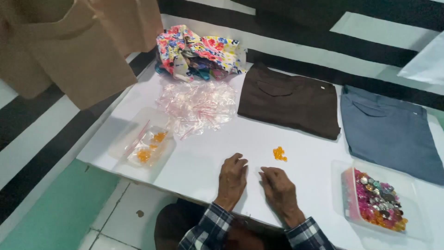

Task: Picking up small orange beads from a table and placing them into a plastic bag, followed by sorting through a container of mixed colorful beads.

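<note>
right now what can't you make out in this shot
Head view, the only one:
- Left hand and right hand: fingers curl down on the table, so anything pinched under them is hidden.
- Orange beads: too small to count or see their shape.
- Bead tray: pieces blur together.
- Clear bags: heaped, number unclear.
- Grey garment: partly cut off by the right edge.

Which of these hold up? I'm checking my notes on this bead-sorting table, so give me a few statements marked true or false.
1. Both hands rest on the white table, holding nothing. True: left hand, right hand.
2. The small orange beads lie beside the left hand. False: they lie nearer the right hand.
3. The brown garment lies left of the blue-grey garment. True.
4. The tray of mixed gems stands at the table's left edge. False: it stands at the right.
</note>
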